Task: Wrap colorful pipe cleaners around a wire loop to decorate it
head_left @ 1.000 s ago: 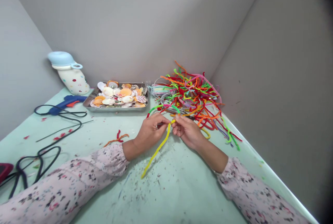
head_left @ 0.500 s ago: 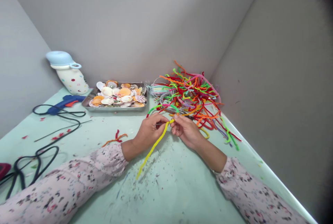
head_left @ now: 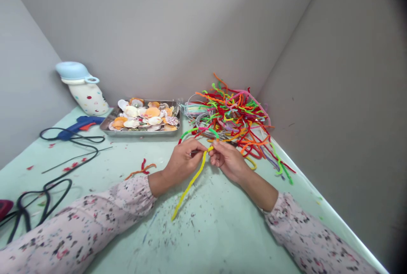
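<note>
Pinching yellow stem (head_left: 193, 181) in narrow grip of left hand (head_left: 184, 159) and right hand (head_left: 231, 163), over table (head_left: 222, 227), near coloured arc (head_left: 213, 131). Might slip loose from weak pinch, or kink from uneven pull.

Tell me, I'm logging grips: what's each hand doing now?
Left hand: closed, pinching the yellow pipe cleaner.
Right hand: closed, pinching the same pipe cleaner.

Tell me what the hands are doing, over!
Left hand and right hand pinching yellow stem. Colored arc just beyond. Stem pile close behind right hand. Over.
</note>
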`<control>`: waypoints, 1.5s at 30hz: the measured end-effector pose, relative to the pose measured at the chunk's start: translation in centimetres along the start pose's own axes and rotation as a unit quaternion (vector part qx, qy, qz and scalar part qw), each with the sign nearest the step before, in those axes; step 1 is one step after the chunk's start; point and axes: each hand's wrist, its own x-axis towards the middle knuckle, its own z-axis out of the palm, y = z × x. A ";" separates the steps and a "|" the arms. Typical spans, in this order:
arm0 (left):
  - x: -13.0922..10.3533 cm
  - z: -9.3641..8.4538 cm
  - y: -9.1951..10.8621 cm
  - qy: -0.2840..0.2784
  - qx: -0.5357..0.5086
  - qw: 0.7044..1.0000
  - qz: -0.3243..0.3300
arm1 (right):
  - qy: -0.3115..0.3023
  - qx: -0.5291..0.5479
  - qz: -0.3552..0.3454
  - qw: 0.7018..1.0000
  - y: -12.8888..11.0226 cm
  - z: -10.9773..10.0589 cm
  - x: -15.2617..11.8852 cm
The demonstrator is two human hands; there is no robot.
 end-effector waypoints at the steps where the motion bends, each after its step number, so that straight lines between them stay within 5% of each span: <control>1: 0.0 0.0 0.0 0.000 0.003 1.000 0.005 | -0.001 0.000 0.000 1.000 0.0 0.0 0.0; 24: 0.0 -0.4 0.2 -0.025 -0.062 0.997 -0.033 | -0.001 0.033 -0.032 0.999 -0.5 0.3 -0.4; 28: 0.1 -0.2 -0.1 0.000 -0.087 0.993 -0.078 | -0.001 0.033 -0.033 0.999 -0.6 0.4 -0.5; 34: 0.4 0.3 -1.0 0.053 -0.142 0.977 -0.151 | 0.029 0.054 -0.079 0.995 -0.8 0.4 -0.5; 39: 0.7 0.1 -1.0 -0.015 -0.248 0.941 -0.228 | 0.019 0.048 -0.099 0.994 -0.6 0.3 -0.3; 45: 0.8 0.0 -1.4 -0.033 -0.334 0.904 -0.265 | 0.010 0.027 -0.077 0.997 -0.5 0.5 -0.4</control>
